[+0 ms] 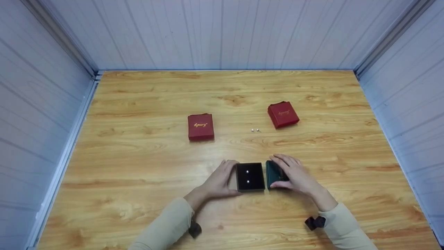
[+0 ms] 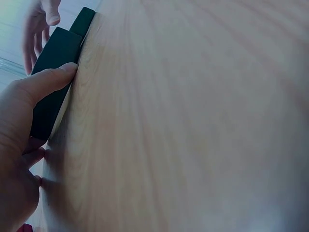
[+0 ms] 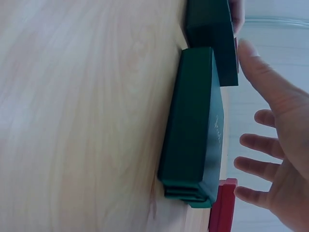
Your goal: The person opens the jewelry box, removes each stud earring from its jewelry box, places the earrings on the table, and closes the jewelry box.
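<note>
While the earring box (image 1: 256, 176) is gripped, a green lid (image 1: 272, 173) is overhung by the right hand (image 1: 295, 176)

Two pearly studs (image 1: 247, 172) are seated in the box, which is held between thumb and fingers by the left hand (image 1: 216, 179). The right hand's fingers are spread, with nothing grasped; the lid is just beside the box. Handling of the lid seems to be in progress; for lifting, a pinch on its sides would be needed. The wood-grained table (image 1: 121, 156), also occupied by loose studs (image 1: 252, 130) and two red gift boxes (image 1: 201, 131), is enclosed by pale panelled walls (image 1: 222, 34).
</note>
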`<state>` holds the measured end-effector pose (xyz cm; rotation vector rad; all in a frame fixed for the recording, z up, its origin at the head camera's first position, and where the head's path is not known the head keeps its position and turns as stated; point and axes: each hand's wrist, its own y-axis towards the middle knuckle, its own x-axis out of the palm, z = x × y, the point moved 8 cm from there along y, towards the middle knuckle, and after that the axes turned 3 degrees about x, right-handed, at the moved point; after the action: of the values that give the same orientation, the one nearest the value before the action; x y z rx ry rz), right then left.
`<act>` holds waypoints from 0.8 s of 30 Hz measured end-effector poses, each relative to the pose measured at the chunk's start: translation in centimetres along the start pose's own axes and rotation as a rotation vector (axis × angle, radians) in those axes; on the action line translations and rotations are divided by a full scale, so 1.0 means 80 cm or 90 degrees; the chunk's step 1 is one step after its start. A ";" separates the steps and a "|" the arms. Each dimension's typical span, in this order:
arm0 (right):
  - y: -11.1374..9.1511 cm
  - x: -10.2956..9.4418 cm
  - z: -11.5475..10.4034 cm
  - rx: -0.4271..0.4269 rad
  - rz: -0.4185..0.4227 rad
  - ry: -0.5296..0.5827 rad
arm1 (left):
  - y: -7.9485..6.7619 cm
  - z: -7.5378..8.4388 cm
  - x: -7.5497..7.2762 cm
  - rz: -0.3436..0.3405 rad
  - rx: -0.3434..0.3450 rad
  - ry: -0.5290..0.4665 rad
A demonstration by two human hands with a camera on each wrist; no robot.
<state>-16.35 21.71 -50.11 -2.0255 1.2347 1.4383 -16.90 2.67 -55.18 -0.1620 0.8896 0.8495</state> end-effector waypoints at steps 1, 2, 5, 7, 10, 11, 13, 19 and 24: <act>0.000 -0.001 -0.001 -0.002 0.008 0.002 | 0.000 0.000 0.000 0.001 0.002 0.000; 0.001 -0.001 -0.002 -0.003 0.015 0.004 | 0.000 0.000 0.000 0.002 0.002 0.001; 0.002 -0.002 -0.005 0.000 0.029 0.014 | 0.000 0.000 -0.001 0.006 0.007 0.000; 0.003 -0.003 -0.007 0.001 0.036 0.020 | 0.000 0.000 -0.001 0.009 0.010 0.001; 0.004 -0.004 -0.009 -0.001 0.050 0.030 | 0.000 0.001 -0.001 0.010 0.012 0.001; 0.004 -0.005 -0.010 -0.001 0.055 0.031 | 0.000 0.001 -0.001 0.010 0.012 0.000; 0.005 -0.005 -0.012 -0.002 0.066 0.036 | 0.000 0.001 -0.001 0.010 0.012 -0.001; 0.010 -0.005 -0.019 -0.015 0.097 0.052 | 0.000 0.002 -0.002 0.010 0.010 -0.001; 0.013 -0.004 -0.024 -0.038 0.122 0.069 | 0.000 0.001 -0.001 0.005 0.006 0.000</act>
<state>-16.12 19.87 -48.83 -2.0972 1.4830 1.4841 -16.91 2.67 -55.08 -0.1500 0.8949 0.8516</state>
